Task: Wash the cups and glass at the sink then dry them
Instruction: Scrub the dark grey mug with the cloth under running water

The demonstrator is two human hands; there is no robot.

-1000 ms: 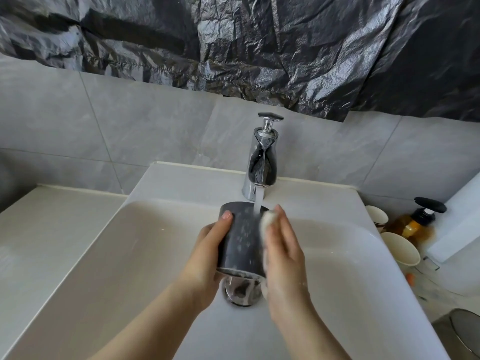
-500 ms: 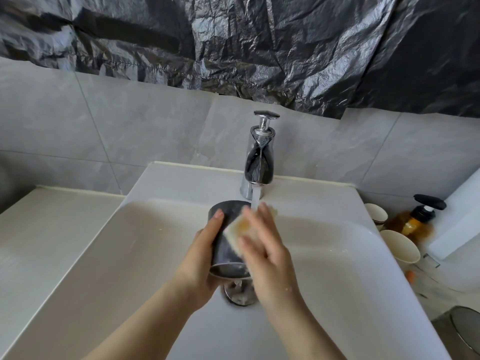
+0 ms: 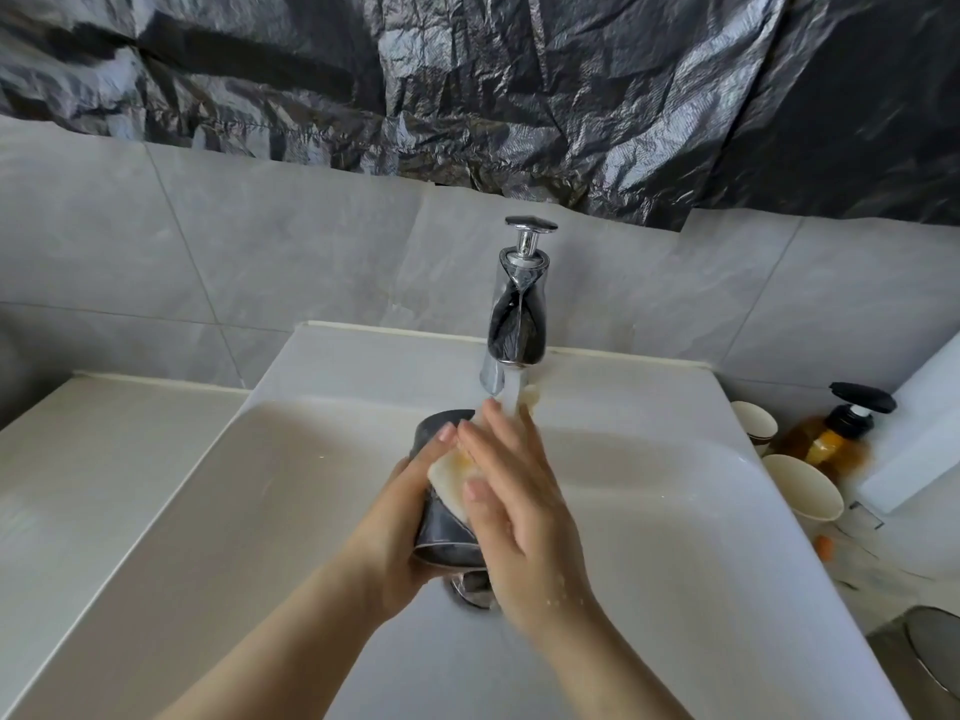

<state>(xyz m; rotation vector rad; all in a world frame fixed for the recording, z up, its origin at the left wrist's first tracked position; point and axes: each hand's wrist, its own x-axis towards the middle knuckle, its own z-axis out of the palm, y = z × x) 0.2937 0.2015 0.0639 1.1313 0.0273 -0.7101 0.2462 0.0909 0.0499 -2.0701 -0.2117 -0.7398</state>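
Left hand [image 3: 410,532] grips dark cup [image 3: 447,517] under faucet [image 3: 514,314]; right hand [image 3: 519,506], fingers flat, has slid sponge [image 3: 451,472] round to cup's front w/ water running: scrubbing ongoing, rinse next.

The faucet [image 3: 517,324] is glossy chrome metal. The sink [image 3: 260,491] looks smooth and white. The dark cup [image 3: 441,532] is shiny and wet. Crinkled black plastic sheet [image 3: 467,80] covers the wall.

Basin [image 3: 218,511] left of the hands: bare, open approach. Left counter [image 3: 93,459] bare too. Tap [image 3: 517,314] stands just behind the held cup [image 3: 441,532]. Right side crowded: two paper cups [image 3: 800,488], pump bottle [image 3: 831,439], white box [image 3: 924,433].
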